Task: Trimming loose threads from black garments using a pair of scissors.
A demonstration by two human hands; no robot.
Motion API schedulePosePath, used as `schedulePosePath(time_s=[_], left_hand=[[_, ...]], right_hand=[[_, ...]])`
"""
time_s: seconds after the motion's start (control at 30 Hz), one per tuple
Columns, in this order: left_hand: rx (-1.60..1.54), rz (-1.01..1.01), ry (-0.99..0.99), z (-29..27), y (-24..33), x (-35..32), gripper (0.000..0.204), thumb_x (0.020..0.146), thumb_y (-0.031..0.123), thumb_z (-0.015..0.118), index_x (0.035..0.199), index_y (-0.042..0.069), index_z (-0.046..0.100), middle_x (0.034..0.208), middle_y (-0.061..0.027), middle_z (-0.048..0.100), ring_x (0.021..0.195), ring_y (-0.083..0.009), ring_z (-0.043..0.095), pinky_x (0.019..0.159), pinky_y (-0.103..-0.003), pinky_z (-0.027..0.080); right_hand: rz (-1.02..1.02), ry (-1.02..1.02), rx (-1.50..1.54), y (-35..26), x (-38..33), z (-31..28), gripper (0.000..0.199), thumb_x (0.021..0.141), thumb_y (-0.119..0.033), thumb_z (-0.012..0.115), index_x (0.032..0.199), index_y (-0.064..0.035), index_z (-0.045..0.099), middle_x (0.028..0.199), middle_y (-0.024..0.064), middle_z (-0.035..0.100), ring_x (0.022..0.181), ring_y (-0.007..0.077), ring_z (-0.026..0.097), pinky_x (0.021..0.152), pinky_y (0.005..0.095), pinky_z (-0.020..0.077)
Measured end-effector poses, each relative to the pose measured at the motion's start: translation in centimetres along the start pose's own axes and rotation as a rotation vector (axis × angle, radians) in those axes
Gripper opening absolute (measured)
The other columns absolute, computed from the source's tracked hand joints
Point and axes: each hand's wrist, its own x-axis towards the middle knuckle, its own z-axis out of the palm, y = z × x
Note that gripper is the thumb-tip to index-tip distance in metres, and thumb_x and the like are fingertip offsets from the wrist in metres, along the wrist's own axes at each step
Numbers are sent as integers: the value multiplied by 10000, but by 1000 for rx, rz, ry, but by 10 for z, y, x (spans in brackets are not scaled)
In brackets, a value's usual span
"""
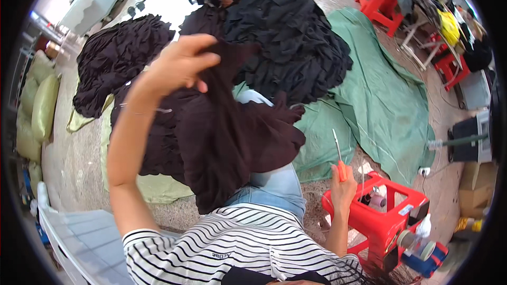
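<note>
At about four o'clock the right hand [342,186] is closed around an orange-handled tool [338,155], its thin metal tip pointing up, just beside a red stool [383,216]. The left hand [179,66], raised toward eleven o'clock, is pinched shut on a black garment [222,137]; the cloth is dark, crumpled and limp, draping down from the fingers over the lap in jeans. Beyond, at twelve o'clock, black fabric piles [285,31] heap on a green tarp [380,95] spread over a speckled concrete floor [74,158]. More red stools [380,8] stand at one o'clock.
</note>
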Motion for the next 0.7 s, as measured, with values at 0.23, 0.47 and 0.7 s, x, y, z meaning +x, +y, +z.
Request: schedulePosePath(time_s=[0.23, 0.47, 0.7], left_hand=[[-15, 47, 716, -206, -4, -142, 392, 1009, 157, 566, 1362, -7, 519, 1076, -121, 697, 708, -156, 726, 560, -179, 586], [61, -32, 1285, -325, -56, -54, 308, 973, 147, 587, 1252, 25, 634, 1114, -81, 637, 937, -162, 644, 776, -303, 610], [-475, 558, 892, -357, -62, 95, 129, 964, 49, 577, 1072, -13, 614, 1002, -84, 618, 871, -153, 620, 768, -305, 560]], right_hand=[[-85, 63, 25, -5, 26, 22, 239, 947, -285, 684, 1034, -69, 634, 750, 186, 653, 671, 363, 646, 624, 428, 488], [-68, 20, -52, -23, 46, 38, 239, 943, -290, 686, 1012, -68, 632, 743, 180, 650, 669, 372, 641, 620, 440, 482], [-84, 59, -95, -31, 40, 42, 256, 939, -291, 684, 1008, -51, 627, 754, 182, 651, 678, 379, 641, 627, 437, 483]])
